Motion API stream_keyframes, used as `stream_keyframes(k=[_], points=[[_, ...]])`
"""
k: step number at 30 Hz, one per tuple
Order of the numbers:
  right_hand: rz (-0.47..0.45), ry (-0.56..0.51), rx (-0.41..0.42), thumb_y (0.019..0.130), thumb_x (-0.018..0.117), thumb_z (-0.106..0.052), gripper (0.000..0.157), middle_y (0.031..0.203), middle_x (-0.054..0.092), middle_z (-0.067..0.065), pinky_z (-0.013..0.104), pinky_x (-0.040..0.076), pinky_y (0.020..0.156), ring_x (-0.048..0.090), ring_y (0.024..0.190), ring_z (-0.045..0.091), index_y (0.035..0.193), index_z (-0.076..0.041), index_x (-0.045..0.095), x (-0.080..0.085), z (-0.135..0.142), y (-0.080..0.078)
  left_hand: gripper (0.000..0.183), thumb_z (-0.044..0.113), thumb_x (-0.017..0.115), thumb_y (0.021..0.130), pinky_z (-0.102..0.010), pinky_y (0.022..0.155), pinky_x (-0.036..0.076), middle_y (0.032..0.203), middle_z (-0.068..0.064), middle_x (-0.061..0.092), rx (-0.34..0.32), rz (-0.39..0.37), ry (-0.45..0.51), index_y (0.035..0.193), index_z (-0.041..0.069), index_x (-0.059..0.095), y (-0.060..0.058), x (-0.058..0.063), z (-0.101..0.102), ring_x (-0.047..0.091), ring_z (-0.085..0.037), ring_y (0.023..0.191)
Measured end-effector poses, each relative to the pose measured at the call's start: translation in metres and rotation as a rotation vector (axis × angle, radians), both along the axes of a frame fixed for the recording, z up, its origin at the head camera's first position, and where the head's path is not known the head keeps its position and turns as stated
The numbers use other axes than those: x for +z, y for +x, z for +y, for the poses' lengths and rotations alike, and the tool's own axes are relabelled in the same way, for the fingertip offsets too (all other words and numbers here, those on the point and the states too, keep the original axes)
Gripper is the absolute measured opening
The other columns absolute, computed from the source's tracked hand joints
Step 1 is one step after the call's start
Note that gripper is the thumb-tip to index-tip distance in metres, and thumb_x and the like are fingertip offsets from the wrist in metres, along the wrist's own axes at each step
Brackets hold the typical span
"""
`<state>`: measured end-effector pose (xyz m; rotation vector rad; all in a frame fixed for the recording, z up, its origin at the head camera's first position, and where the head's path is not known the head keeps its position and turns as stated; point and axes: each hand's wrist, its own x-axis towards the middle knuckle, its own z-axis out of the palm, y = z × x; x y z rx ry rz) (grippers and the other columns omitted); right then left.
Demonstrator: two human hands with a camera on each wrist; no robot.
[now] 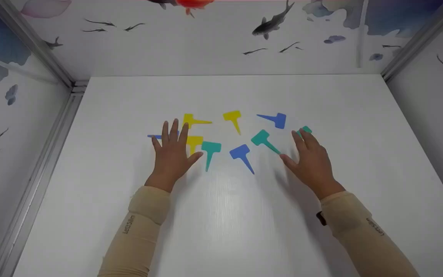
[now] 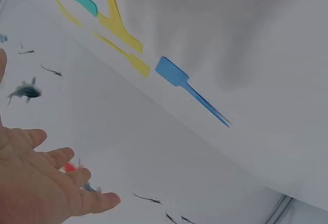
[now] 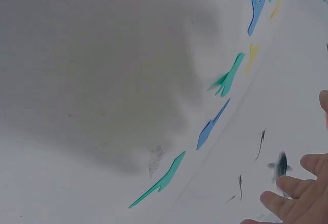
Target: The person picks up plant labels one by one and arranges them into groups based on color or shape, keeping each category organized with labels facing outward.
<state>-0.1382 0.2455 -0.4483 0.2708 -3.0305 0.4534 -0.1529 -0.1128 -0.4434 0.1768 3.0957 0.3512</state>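
Blue, thin, flat T-shaped tag point(image 2: 171, 72), leftmost on the white tabletop point(image 1: 221, 215): largely covered by the left hand point(image 1: 172, 157) in the head view, whole in the left wrist view. Teal-green T-shaped tag point(image 3: 171, 171), rightmost: only part of its head shows past the right hand point(image 1: 313, 165) in the head view. Lower yellow T-shaped tag point(image 1: 195, 140): stem end hidden behind the left thumb. Between the hands lies a second teal-green tag point(image 1: 261, 137), its stem tip beside the right thumb; contact cannot be told. Each tag has a roughly rectangular head and a tapering, pointed stem; material unconfirmed.

Left hand: fingers straight and spread, nothing held. Right hand: fingers apart, slightly bent, nothing held; the right wrist view cuts it off.

Beige sleeve point(image 1: 139, 231) on the left arm: lettering small, hard to read. Patterned wall panel point(image 1: 206, 50) behind: red fish print cropped by the top edge.
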Motion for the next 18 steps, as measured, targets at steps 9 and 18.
stream_keyframes(k=[9,18], points=[[-0.059,-0.034,-0.007,0.091,0.066,-0.031,0.069,0.151,0.035,0.018,0.055,0.031,0.109,0.034,0.137,0.038,0.148,-0.008,0.035,-0.006,-0.005,-0.006,0.084,0.049,0.062,0.09,-0.065,0.111,0.016,0.159,-0.018,0.016,-0.036,0.006,0.036,0.154,0.012,0.023,0.003,-0.004,0.015,0.008,-0.039,0.146],[-0.068,-0.064,0.028,0.092,0.066,-0.028,0.064,0.148,0.041,0.017,0.054,0.034,0.108,0.037,0.136,0.037,0.146,-0.009,0.04,-0.008,-0.006,-0.015,0.082,0.048,0.063,0.089,-0.063,0.111,0.019,0.158,-0.015,0.022,-0.046,0.004,0.039,0.153,0.014,0.026,0.003,-0.009,0.03,0.015,-0.035,0.145]])
